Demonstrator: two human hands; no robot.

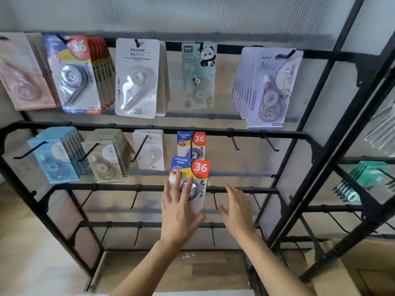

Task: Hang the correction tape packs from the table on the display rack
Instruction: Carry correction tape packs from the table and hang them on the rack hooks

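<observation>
Your left hand (179, 212) holds a correction tape pack (190, 169), the blue, yellow and red one marked 36. Its fingers (177, 184) are spread flat over the front blister and the thumb is tucked at the pack's lower right edge, so the card is pinched between them. The pack sits upright in front of the display rack (213, 131), at the second row from the top, just below and partly over a matching hanging pack (191, 141) that is already on its hook (190, 148). Your right hand (237, 212) hovers just to the right with its fingers loosely spread, holding nothing and not touching the pack. This looks like the hanging step itself, with the card lined up under the hook tip. Whether its hole has caught the tip yet cannot be told from here. The next move probably calls for raising the card's top edge, finding the hook tip with the hole, and sliding the pack far along the hook until it rests against the one behind. Keep the card square so it does not snag or knock its neighbour.
</observation>
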